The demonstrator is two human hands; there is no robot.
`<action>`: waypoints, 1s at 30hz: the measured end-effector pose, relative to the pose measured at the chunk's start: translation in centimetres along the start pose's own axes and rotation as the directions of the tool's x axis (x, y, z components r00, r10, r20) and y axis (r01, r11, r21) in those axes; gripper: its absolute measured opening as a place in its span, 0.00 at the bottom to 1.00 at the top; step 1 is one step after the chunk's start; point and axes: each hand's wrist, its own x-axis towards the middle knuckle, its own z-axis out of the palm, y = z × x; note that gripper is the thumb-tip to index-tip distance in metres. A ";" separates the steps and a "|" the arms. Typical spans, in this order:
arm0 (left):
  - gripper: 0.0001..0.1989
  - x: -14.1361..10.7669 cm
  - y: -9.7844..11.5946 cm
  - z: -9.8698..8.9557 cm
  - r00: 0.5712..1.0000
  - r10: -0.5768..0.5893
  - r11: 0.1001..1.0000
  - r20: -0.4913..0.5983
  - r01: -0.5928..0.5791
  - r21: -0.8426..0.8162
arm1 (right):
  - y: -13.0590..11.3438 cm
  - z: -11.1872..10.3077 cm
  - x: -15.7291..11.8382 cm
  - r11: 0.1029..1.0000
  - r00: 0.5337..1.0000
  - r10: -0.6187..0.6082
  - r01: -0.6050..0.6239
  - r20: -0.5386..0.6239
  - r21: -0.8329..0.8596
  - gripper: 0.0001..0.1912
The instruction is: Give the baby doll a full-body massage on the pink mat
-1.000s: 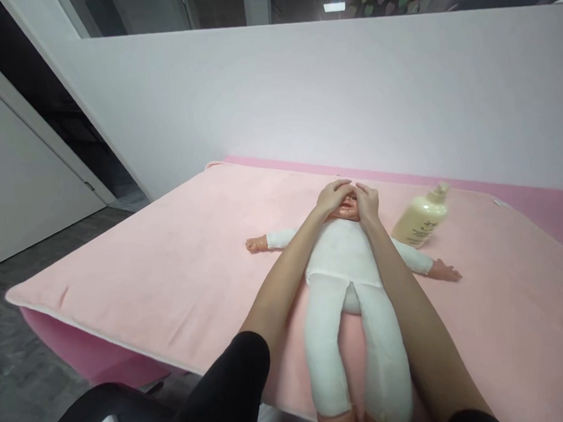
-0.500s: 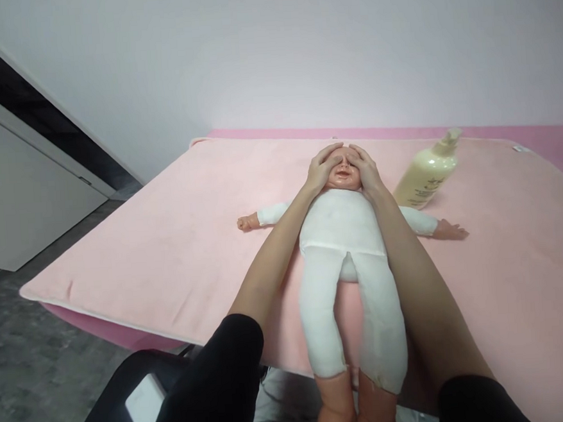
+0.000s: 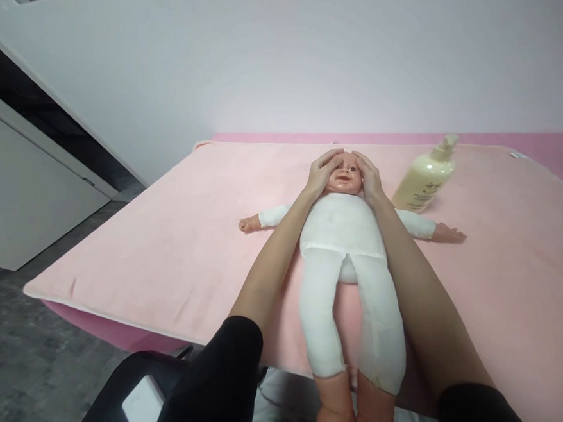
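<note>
Lying face up on a pink blanket point(image 3: 167, 225) between both forearms, in the case of the doll point(image 3: 343, 229), with a pale yellow pump bottle point(image 3: 424, 180) near one outstretched arm and a white wall point(image 3: 271, 64) behind. Cupped about the doll's head from either side, with left hand point(image 3: 322, 173) over brow and temple and right hand point(image 3: 368, 175) along the opposite side, fingers gently curved, unclenched. Covered at one eye, cut off at the feet, unreadably small in the bottle's print.
</note>
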 end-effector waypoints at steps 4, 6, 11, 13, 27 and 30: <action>0.16 -0.4 1.1 -0.3 0.993 -0.115 0.992 0.040 0.117 -0.049 | -0.3 0.2 -0.3 1.000 1.000 -0.002 0.002 0.005 -0.010 0.33; 0.15 -0.5 1.4 -0.4 0.989 -0.143 0.986 0.034 0.145 -0.082 | -0.8 0.2 -0.5 0.998 0.999 0.052 -0.052 0.007 0.022 0.34; 0.13 -0.7 1.8 -0.1 0.989 -0.140 0.983 -0.037 0.134 -0.127 | -1.3 0.3 -0.9 0.983 0.990 0.142 -0.144 0.026 0.110 0.30; 0.10 -0.8 2.1 0.2 0.989 -0.140 0.983 -0.042 0.133 -0.130 | -1.1 0.2 -0.9 0.989 0.993 0.113 -0.115 0.022 0.095 0.30; 0.10 -0.6 1.4 0.8 0.990 -0.084 0.994 -0.111 0.076 -0.075 | -1.1 0.4 -0.9 0.990 0.994 0.105 -0.104 -0.004 0.090 0.28; 0.09 -0.7 1.4 0.8 0.991 -0.080 0.995 -0.104 0.073 -0.070 | -0.9 0.3 -0.9 0.994 0.997 0.071 -0.070 -0.004 0.087 0.31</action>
